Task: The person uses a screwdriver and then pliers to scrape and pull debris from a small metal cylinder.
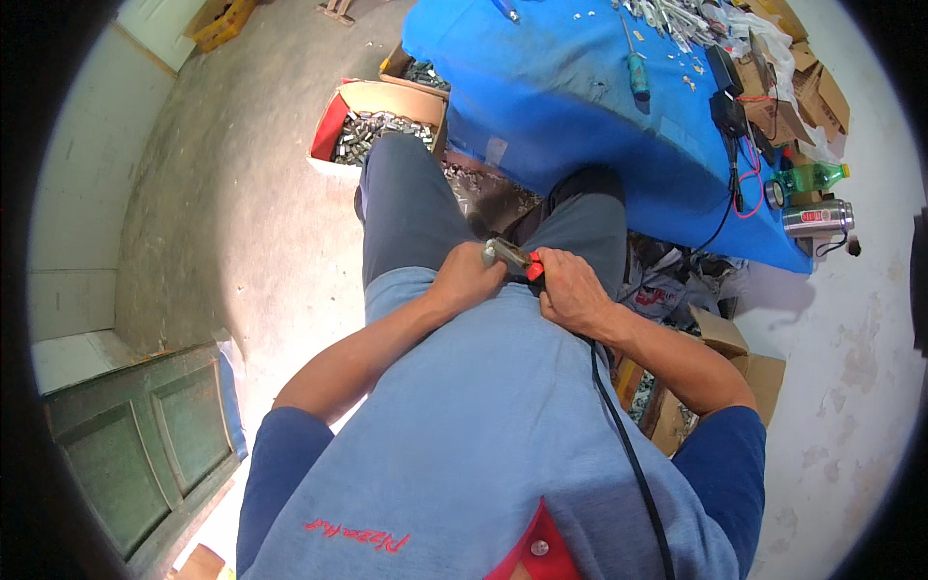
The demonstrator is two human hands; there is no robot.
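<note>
Close to my lap, my left hand (470, 277) is closed on a small pale metallic piece (489, 251), whose exact kind I cannot tell. My right hand (576, 290) grips a tool with a red part (535, 267) showing at the fingers. Between the hands, a brownish metal part (512, 251) spans from the red part to the piece at my left hand. Most of the tool's handle is hidden by the fingers. A black cable (629, 442) runs from near my right hand down over the shirt.
Ahead stands a blue-covered table (536, 109) with a teal-handled screwdriver (638, 76), black adapters (726, 112), a green bottle (808, 177) and a steel flask (819, 217). A carton (395, 94) of small metal parts stands by my left knee. Opened cardboard boxes (761, 377) lie at the right.
</note>
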